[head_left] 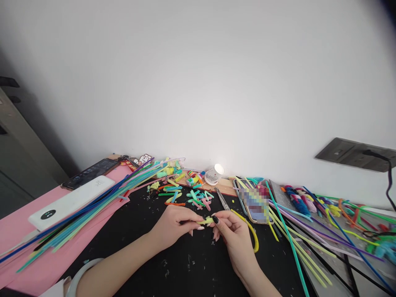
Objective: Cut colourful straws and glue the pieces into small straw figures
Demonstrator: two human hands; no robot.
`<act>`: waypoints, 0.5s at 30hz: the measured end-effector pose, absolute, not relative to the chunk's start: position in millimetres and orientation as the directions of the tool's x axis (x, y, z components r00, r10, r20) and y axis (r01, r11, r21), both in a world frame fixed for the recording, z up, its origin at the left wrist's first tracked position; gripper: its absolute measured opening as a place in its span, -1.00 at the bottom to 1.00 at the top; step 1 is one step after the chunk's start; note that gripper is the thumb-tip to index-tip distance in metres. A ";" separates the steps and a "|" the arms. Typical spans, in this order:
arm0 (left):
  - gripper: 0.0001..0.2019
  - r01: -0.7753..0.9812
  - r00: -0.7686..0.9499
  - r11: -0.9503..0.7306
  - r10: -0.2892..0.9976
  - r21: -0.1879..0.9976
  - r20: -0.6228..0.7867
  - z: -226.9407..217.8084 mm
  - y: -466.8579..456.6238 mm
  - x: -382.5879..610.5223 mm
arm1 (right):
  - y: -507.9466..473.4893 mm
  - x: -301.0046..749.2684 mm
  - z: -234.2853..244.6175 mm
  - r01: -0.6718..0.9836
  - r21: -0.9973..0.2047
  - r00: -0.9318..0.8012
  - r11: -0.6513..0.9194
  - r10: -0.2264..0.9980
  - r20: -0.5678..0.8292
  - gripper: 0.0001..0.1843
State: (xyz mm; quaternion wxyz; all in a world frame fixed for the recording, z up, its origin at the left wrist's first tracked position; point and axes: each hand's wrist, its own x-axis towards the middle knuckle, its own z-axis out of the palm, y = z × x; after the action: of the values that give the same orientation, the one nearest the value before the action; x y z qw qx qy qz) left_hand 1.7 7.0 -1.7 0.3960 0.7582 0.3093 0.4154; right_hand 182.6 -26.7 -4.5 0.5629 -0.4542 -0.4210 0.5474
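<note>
Between my two hands, above the black mat, is a short piece of light yellow-green pipe cleaner (pixel 204 222). My left hand (pixel 176 225) pinches its left end between thumb and fingers. With thumb and index finger, my right hand (pixel 233 231) closes on the other end, partly hiding it. Scissors (pixel 222 199) with metal blades lie just beyond the hands, handles toward the right hand. Several cut pipe cleaner pieces (pixel 198 199) in green, blue and pink are scattered behind the left hand. Beside my right hand curves a thicker yellow pipe cleaner (pixel 255 239).
A paper cup (pixel 214 174) stands against the wall. Long pipe cleaners (pixel 102 202) and a white power bank (pixel 71 202) lie left on pink paper (pixel 18 202), near a dark phone (pixel 91 173). On the right are another phone (pixel 256 206), more pipe cleaners (pixel 303 247) and a wall socket (pixel 352 154).
</note>
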 end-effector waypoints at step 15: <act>-0.84 -0.031 0.557 -0.089 0.826 0.996 0.091 -0.4 5.7 2.1 | -25.9 183.3 -3.2 -0.220 -0.975 0.035 -0.021 0.999 -0.029 -0.78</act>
State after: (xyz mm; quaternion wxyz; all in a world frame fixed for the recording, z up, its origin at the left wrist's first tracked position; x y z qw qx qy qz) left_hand 2.1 5.7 -0.4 0.6007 0.6462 0.3076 0.3564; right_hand 183.3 -25.9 -3.2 0.5551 -0.4574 -0.4260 0.5488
